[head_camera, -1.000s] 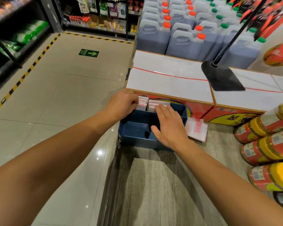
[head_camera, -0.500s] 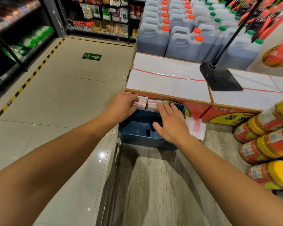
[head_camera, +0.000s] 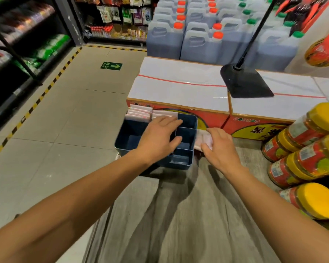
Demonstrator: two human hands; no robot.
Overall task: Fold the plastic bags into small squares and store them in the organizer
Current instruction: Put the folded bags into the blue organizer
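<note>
A blue organizer [head_camera: 130, 133] with several compartments stands at the far end of a grey wooden table [head_camera: 179, 215]. Folded white and pink plastic bags [head_camera: 139, 113] stand packed in its far compartments. My left hand [head_camera: 159, 138] lies flat over the organizer's middle, fingers straight, thumb over a divider. Just right of the organizer lies a loose white and red plastic bag [head_camera: 202, 138]; my right hand [head_camera: 219, 147] pinches it with curled fingers and thumb, and hides most of it.
White-topped cartons [head_camera: 179, 86] stand right behind the organizer, a black stand base [head_camera: 245, 83] on them. Yellow-lidded jars [head_camera: 302, 149] are stacked at the table's right. Large jugs [head_camera: 198, 35] stand beyond. Tiled floor [head_camera: 55, 130] lies to the left.
My left hand moved from the organizer's left far corner to its middle. My right hand left the organizer and took hold of the loose bag to its right.
</note>
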